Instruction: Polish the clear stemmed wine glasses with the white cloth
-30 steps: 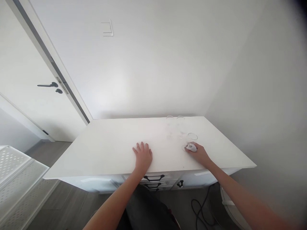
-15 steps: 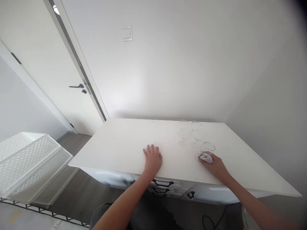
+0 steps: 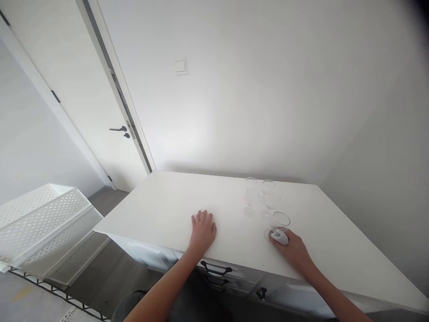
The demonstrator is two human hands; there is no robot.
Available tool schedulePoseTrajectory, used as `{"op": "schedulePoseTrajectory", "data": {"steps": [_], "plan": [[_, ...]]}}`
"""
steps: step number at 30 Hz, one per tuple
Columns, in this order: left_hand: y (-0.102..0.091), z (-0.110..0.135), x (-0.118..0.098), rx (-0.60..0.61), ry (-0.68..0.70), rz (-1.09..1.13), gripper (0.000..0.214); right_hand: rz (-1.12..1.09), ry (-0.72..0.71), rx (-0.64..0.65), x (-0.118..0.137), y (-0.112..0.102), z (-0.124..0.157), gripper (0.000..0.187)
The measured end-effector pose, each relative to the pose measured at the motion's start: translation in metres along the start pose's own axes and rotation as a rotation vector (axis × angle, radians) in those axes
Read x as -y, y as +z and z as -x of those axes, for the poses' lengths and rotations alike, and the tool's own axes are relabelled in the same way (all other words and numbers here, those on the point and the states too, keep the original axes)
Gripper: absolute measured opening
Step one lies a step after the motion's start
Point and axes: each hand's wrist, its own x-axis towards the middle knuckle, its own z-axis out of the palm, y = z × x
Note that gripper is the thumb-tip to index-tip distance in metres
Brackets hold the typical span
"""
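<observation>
My left hand (image 3: 202, 230) lies flat on the white cabinet top (image 3: 174, 197), fingers spread, with nothing in it. Toward the right, my right hand (image 3: 294, 252) is closed around a small white rounded object (image 3: 280, 237) with a grey mark, somewhat like a computer mouse. Right at those fingers is a clear stemmed glass (image 3: 280, 218); its round foot shows left of the fingertips, and whether they also grip its stem I cannot tell. Behind it, two more clear stemmed glasses, a left one (image 3: 250, 197) and a right one (image 3: 268, 199), stand upright side by side.
Black-handled drawers (image 3: 216, 269) run along the cabinet's front below my arms. A white perforated rack (image 3: 50, 219) stands on the floor at left. Behind are a pale wall with a light switch (image 3: 181, 66) and a door with a dark handle (image 3: 118, 129).
The view has shifted, so the cabinet and glasses sit lower in the picture. Both hands keep about the same places on the cabinet top, the right one still at the near glass.
</observation>
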Motion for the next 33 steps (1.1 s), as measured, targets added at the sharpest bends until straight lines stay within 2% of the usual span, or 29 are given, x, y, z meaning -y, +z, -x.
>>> {"op": "schedulePoseTrajectory", "data": {"steps": [4, 9, 12, 17, 20, 24, 29, 33], "plan": [[-0.003, 0.001, -0.001, -0.006, -0.001, 0.004, 0.037, -0.033, 0.001, 0.047, -0.004, -0.004, -0.003, 0.035], [-0.002, 0.0, -0.001, -0.014, -0.011, 0.01, 0.037, -0.061, -0.147, 0.159, -0.024, -0.01, -0.016, 0.028], [-0.001, 0.0, 0.0, -0.02, -0.003, 0.006, 0.037, -0.041, -0.225, 0.134, -0.03, -0.01, -0.02, 0.028], [-0.001, -0.003, 0.003, -0.02, 0.003, 0.012, 0.035, 0.007, -0.326, 0.045, -0.021, -0.011, -0.021, 0.033], [-0.003, -0.009, 0.001, -0.016, 0.102, 0.086, 0.032, 0.042, -0.309, 0.079, -0.016, -0.012, -0.027, 0.036], [-0.002, -0.027, -0.02, -0.005, 0.301, 0.21, 0.031, 0.16, -0.296, 0.142, -0.013, -0.013, -0.035, 0.045], [0.006, -0.057, -0.056, 0.104, 0.36, 0.211, 0.049, 0.238, -0.298, 0.196, -0.013, -0.013, -0.037, 0.055], [0.01, -0.072, -0.066, 0.219, 0.362, 0.219, 0.062, 0.273, -0.303, 0.21, -0.014, -0.012, -0.039, 0.057]]}}
